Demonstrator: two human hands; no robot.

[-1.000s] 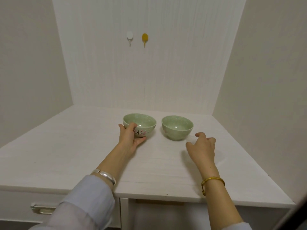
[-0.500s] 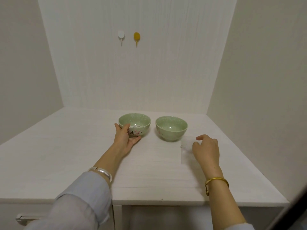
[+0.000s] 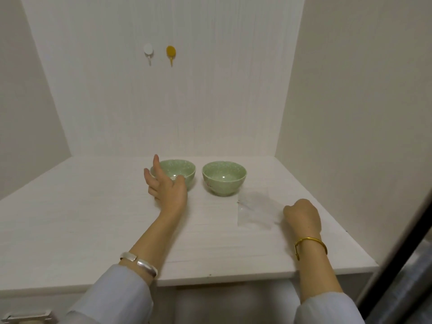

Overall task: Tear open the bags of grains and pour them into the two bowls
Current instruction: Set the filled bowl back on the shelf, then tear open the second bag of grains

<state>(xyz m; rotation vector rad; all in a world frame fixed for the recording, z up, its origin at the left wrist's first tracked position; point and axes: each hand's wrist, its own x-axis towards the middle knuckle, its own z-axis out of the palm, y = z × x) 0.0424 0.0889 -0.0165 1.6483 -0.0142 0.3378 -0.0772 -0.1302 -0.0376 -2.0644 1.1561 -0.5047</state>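
The two green bowls stood side by side on the white counter (image 3: 70, 218). The right bowl (image 3: 224, 177) served as the reference landmark. The left bowl (image 3: 174, 171) stood just beside it, apart from it, on its left.

A clear plastic bag (image 3: 256, 206) lay flat on the counter just to the right of the right bowl and nearer the person. Its contents could not be made out; it appeared thin and almost flat.

Grip state:
- The left hand (image 3: 167, 187) was in front of the left bowl, fingers spread and straight, grip released. Whether the thumb touched the bowl's wall could not be determined.
- The right hand (image 3: 301, 213) was at the bag's right edge, fingers curled under. Whether the grip held the film could not be determined, as the fingertips were hidden.

Handling judgement: the bag was probably light, soft and slippery, and would sag when lifted. It should be pinched at a top corner or along the sealed edge with both hands, with the tear started there. The bowls appeared to be glazed ceramic, hence rigid, breakable and stable enough for pouring.
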